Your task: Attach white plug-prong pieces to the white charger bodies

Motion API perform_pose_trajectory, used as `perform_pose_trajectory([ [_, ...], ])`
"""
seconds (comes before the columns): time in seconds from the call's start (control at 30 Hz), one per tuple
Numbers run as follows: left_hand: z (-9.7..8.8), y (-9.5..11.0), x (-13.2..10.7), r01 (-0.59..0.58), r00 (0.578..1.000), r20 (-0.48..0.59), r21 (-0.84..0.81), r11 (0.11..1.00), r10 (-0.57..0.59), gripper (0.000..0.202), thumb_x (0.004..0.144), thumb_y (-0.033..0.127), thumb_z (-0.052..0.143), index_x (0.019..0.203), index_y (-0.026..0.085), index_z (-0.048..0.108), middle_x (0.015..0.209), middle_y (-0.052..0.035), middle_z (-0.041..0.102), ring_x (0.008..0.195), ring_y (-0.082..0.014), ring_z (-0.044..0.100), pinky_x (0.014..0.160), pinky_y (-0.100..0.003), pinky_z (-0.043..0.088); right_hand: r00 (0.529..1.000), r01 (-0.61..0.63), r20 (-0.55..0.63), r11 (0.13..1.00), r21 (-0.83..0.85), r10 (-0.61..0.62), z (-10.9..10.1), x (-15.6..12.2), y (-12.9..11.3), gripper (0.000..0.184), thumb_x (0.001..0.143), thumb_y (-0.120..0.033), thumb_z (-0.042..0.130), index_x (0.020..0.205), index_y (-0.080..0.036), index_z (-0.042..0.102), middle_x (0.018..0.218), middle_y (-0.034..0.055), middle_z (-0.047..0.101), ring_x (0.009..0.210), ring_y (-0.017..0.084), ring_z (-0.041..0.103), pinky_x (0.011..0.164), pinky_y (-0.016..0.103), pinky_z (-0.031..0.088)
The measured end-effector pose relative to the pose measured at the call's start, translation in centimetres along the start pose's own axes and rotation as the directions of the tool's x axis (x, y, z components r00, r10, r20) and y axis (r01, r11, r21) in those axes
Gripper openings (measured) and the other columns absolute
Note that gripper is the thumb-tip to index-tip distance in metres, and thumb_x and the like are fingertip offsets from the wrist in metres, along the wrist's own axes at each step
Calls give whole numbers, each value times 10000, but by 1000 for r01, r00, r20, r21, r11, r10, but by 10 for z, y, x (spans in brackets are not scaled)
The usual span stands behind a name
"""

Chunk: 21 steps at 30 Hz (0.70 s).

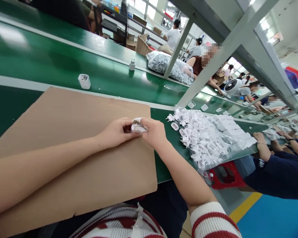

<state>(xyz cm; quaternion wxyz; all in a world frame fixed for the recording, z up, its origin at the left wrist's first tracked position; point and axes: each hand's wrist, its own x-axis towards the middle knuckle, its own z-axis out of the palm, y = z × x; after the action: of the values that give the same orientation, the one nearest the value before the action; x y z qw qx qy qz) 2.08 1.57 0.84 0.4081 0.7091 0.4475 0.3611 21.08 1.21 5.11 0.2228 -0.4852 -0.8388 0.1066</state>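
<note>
Over the brown cardboard sheet, my left hand and my right hand meet at a small white plastic charger housing. Both sets of fingers are closed on it, the left from one side and the right from the other. It seems to have a curved outer part and an inner piece, partly hidden by the fingers. Right of my right hand lies a heap of white plug pieces on a clear plastic bag. One loose oval piece rests at the heap's near side.
An upright white charger shell and a white plug stand on the green conveyor belt. Further back lies a filled clear bag. A slanting metal post rises beyond the heap. Co-workers sit at right, near a red stool.
</note>
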Motion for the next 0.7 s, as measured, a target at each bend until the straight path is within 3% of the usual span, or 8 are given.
perform_pose_trajectory([
  [0.1, 4, 1, -4, 1, 1000, -10, 4, 1000, -1, 530, 812, 723, 714, 965, 216, 732, 955, -53, 707, 859, -247, 652, 770, -349, 519, 998, -57, -15, 992, 112, 59, 7, -5, 4, 274, 825, -114, 613, 1000, -273, 752, 1041, 0, 801, 1006, 213, 728, 839, 273, 525],
  [0.2, 5, 1, -4, 31, 1000, -6, 49, 998, -31, 603, 803, 750, 712, 1073, 211, 735, 982, -66, 731, 854, -258, 666, 760, -358, 536, 995, -44, -64, 936, 348, 71, 10, -7, 18, 443, 906, -202, 628, 1335, -298, 685, 1261, 10, 775, 1203, 201, 714, 1046, 294, 537],
  [0.27, 2, 0, 6, 65, 998, 12, 78, 995, -66, 655, 794, 739, 728, 1171, 204, 718, 988, -67, 742, 826, -257, 672, 751, -364, 549, 987, -34, -130, 922, 385, 90, 6, -5, 34, 558, 945, -253, 620, 1501, -281, 582, 1445, 50, 690, 1377, 212, 627, 1182, 332, 474],
  [0.37, -11, -2, 44, 94, 995, -56, 169, 981, -86, 617, 823, 604, 747, 1279, 194, 676, 1077, -70, 760, 888, -259, 700, 830, -369, 573, 939, -239, -216, 959, 151, 268, -8, 0, 63, 572, 979, -183, 528, 1549, -155, 553, 1589, 169, 547, 1549, 285, 444, 1310, 432, 326],
  [0.47, -41, -12, 98, 181, 966, -234, 300, 937, -111, 468, 861, 382, 723, 1273, 172, 654, 1194, -96, 746, 1025, -267, 697, 961, -374, 544, 859, -505, -184, 850, -148, 479, -18, 4, 85, 638, 937, -41, 453, 1573, -26, 501, 1586, 271, 503, 1567, 364, 381, 1297, 497, 314],
  [0.57, -75, -21, 137, 307, 902, -406, 366, 879, -146, 421, 860, 278, 689, 1254, 143, 625, 1278, -149, 702, 1174, -314, 645, 1030, -405, 493, 840, -536, -114, 781, -320, 530, -24, 3, 90, 640, 937, -2, 415, 1570, -11, 504, 1506, 273, 564, 1495, 378, 441, 1219, 462, 390],
  [0.63, -92, -22, 146, 367, 871, -463, 392, 844, -164, 378, 866, 288, 669, 1209, 140, 612, 1248, -145, 695, 1191, -330, 625, 1016, -403, 486, 846, -522, -102, 775, -356, 524, -26, -1, 87, 629, 947, -5, 419, 1561, -66, 539, 1419, 242, 624, 1388, 352, 531, 1154, 434, 434],
  [0.7, -104, -22, 144, 388, 873, -454, 422, 819, -180, 350, 900, 358, 633, 1177, 146, 601, 1160, -108, 699, 1148, -328, 628, 988, -397, 493, 841, -532, -113, 768, -357, 530, -26, -4, 82, 605, 953, -28, 455, 1525, -162, 601, 1340, 199, 661, 1286, 325, 593, 1080, 419, 471],
])
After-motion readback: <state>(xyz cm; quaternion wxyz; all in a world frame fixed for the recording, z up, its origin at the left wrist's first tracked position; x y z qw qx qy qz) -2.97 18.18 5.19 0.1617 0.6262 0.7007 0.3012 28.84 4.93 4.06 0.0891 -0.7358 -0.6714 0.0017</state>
